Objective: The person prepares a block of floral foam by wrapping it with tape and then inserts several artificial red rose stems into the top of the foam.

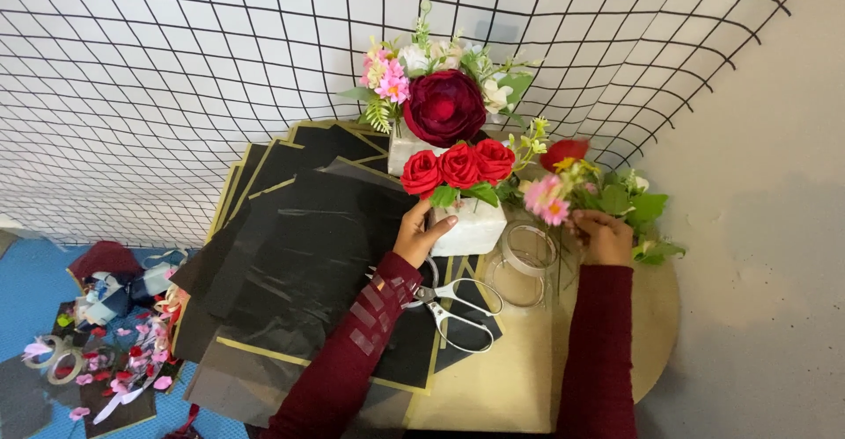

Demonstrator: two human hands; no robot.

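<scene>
Sleeves: two dark red sleeves are reaching up from the near edge.
Scissors [453,309]: lying on black wrapping sheets [299,254], blades pointing toward the left wrist.
Left hand [421,232]: its fingers are curling against the left face of a white block [471,226], which is carrying three red roses [458,166] upright.
Right hand [605,237]: its fingers are closing on a loose flower sprig [563,194] (the stems are hidden under them, so I cannot tell how tightly).
Sprig position: lying just right of the block, long axis slanting, pink blooms pointing up-left toward the roses; the right hand is nearer.
Behind: a taller white vase [407,147] is holding a large dark rose [444,107].
Between the hands: clear tape rolls [526,259].
</scene>
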